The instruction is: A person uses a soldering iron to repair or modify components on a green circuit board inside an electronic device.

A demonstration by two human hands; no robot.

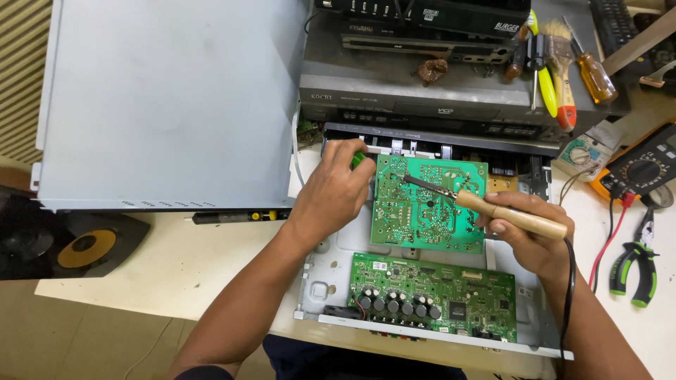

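My right hand [531, 236] grips the wooden handle of a soldering iron [493, 207]; its dark tip rests on the solder side of a green circuit board [429, 204] that lies flipped over in an open metal chassis [338, 260]. At the board's upper left edge my left hand [334, 190] is closed around a small green object whose shape is hidden by the fingers. A second green board [433, 299] with several black capacitors sits in the chassis nearer to me.
A grey metal cover [169, 98] lies at the left. Stacked players [422, 84] stand behind the chassis, with screwdrivers and a brush [560, 63] on top. A multimeter [641, 172] and green-handled pliers [637, 260] lie at the right. A speaker [84, 246] sits low left.
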